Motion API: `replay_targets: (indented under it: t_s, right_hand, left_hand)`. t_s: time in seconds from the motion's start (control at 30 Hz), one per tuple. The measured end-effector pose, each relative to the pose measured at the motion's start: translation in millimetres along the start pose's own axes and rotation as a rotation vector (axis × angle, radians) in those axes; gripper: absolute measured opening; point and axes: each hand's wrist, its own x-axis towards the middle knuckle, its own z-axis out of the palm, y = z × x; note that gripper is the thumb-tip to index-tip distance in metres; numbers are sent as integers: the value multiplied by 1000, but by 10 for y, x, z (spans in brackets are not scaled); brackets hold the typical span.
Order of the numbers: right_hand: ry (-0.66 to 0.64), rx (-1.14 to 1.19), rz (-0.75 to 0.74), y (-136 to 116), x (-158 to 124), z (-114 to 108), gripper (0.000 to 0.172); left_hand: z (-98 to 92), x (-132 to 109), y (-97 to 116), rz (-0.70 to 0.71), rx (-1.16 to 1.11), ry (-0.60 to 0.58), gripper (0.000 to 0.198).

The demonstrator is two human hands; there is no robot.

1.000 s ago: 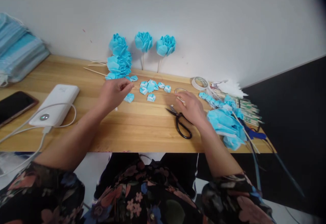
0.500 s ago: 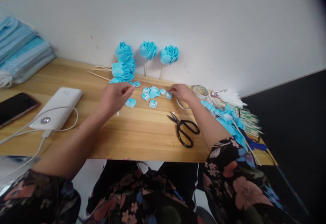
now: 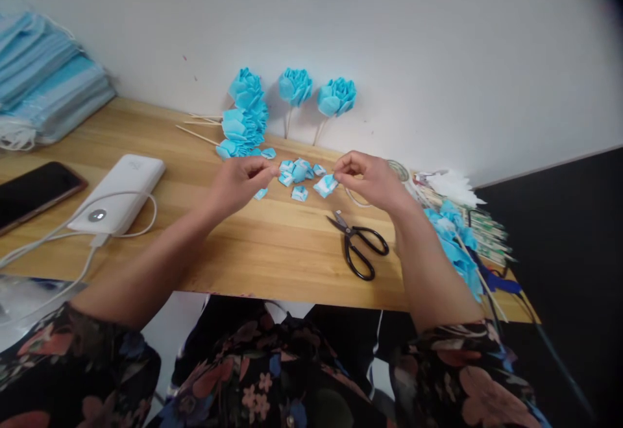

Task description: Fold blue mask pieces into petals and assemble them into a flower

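Between the thumb and finger of my right hand (image 3: 370, 178) is a blue-and-white folded petal (image 3: 325, 185), held by its right edge just above the table. My left hand (image 3: 243, 183) is closed in a pinch to the left of the loose petals (image 3: 302, 170); whatever is between its fingertips, if anything, is too small to make out. One single petal (image 3: 299, 193) lies in front of that small group, and another petal (image 3: 261, 193) shows partly beside my left fingers. Black-handled scissors (image 3: 359, 244) rest on the wood, blades partly apart, below my right hand.
Blue flowers on sticks (image 3: 295, 87) lean on the wall, with more flowers (image 3: 243, 123) piled at left. A white power bank (image 3: 121, 188), a phone (image 3: 39, 194) and stacked masks (image 3: 53, 84) lie left. Blue pieces (image 3: 452, 233) and a blue glue gun (image 3: 496, 282) are at right.
My right hand has lifted a petal from the right side of the group. My left hand has moved right, closer to the loose petals. The view has shifted slightly.
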Motion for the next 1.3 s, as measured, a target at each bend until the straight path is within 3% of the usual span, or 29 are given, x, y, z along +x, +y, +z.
replay_targets:
  t_s: [0.23, 0.37, 0.5, 0.6, 0.8, 1.3]
  right_hand:
    - [-74, 110, -117, -390, -54, 478, 15]
    - [-49, 160, -118, -382, -20, 622, 16]
    - [29, 380, -74, -257, -14, 714, 25]
    - [-5, 488, -25, -159, -32, 753, 31]
    - [-85, 431, 5, -128, -68, 745, 28]
    - [-120, 286, 21, -187, -101, 739, 19]
  left_hand:
    - [139, -43, 32, 16, -178, -231, 32]
    - [178, -32, -26, -26, -254, -226, 20]
    - [191, -7, -71, -71, -318, -162, 17]
    - [187, 6, -81, -95, -351, -115, 18]
    - [206, 2, -98, -68, -303, -125, 16]
    - [234, -70, -12, 173, 13, -87, 14]
